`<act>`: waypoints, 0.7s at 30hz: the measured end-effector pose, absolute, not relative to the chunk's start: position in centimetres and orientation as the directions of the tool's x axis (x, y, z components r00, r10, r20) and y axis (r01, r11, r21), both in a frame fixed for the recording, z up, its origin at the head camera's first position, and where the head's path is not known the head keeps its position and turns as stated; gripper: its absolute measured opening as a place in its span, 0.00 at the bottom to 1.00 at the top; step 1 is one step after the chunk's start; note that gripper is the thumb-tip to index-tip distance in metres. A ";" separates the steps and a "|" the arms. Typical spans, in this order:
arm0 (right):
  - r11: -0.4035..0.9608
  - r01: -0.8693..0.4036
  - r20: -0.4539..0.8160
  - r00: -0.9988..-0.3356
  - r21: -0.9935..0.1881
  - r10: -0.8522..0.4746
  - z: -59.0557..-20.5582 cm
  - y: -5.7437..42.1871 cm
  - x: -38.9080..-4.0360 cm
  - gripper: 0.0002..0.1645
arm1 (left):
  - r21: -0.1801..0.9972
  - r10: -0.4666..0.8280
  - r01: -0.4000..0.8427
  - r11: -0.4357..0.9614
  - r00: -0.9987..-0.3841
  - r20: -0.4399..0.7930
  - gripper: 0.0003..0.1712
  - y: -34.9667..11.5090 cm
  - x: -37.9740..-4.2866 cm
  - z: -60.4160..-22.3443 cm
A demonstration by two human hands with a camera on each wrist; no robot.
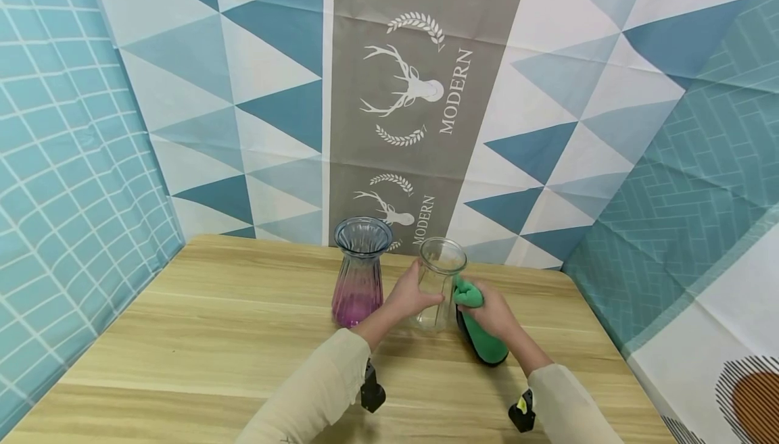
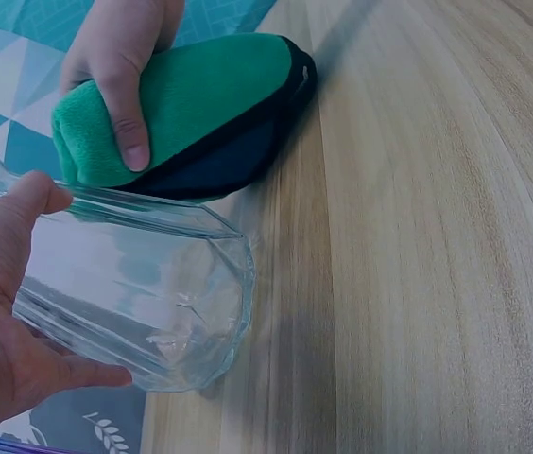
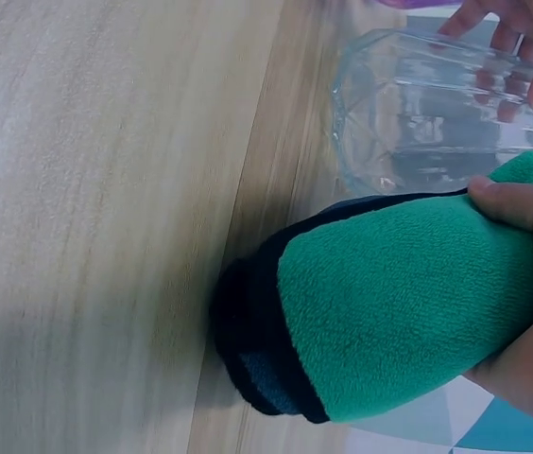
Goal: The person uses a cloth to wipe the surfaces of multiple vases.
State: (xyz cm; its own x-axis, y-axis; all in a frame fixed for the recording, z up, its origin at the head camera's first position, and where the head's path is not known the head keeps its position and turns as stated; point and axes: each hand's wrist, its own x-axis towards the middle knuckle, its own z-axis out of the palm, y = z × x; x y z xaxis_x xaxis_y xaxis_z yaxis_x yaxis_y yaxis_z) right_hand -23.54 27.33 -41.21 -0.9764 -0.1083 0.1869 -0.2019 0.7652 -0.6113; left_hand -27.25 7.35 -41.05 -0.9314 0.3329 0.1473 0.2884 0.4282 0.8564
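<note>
A clear ribbed glass vase (image 1: 431, 315) with a flared rim stands upright near the back of the wooden table. My left hand (image 1: 406, 297) grips its side, thumb and fingers spread around the glass (image 2: 144, 303). In my right hand (image 1: 496, 312) is a folded green cloth (image 1: 489, 342) with a dark border, pinched near its top and hanging down beside the vase's right side. Seen in the right wrist view, the fuzzy cloth (image 3: 399, 303) overlaps the lower side of the glass. Part of the right hand's fingers is hidden behind the cloth.
Left of the clear vase stands a second ribbed glass vase (image 1: 358, 282), bluish at the top and purple at the bottom. A patterned backdrop (image 1: 274, 92) rises right behind the wooden table (image 1: 213, 349). Tile-print sheets (image 1: 73, 126) flank both sides.
</note>
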 end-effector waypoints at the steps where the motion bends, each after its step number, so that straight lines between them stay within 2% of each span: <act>1: 0.773 -0.192 0.180 -0.978 -0.605 -0.102 -41.2 27.3 -23.5 0.32 | 0.857 0.333 0.287 0.428 -0.932 0.145 0.54 7.4 -27.2 -41.0; 8: 0.793 -0.199 0.187 -0.976 -0.575 -0.109 -41.4 27.5 -23.2 0.32 | 0.859 0.338 0.293 0.420 -0.929 0.151 0.54 7.4 -27.0 -41.0; 21: 0.775 -0.202 0.248 -0.967 -0.599 -0.060 -39.9 27.1 -23.4 0.31 | 0.869 0.343 0.322 0.376 -0.919 0.192 0.53 7.5 -27.2 -41.5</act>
State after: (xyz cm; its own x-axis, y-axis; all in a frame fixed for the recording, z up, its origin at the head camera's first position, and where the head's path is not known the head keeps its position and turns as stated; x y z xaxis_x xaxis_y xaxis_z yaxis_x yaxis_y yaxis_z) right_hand -23.38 27.09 -39.88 -0.9669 -0.0601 0.2481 -0.2019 0.7746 -0.5994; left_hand -27.19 7.54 -41.50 -0.9193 0.3434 0.1921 0.3220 0.3760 0.8689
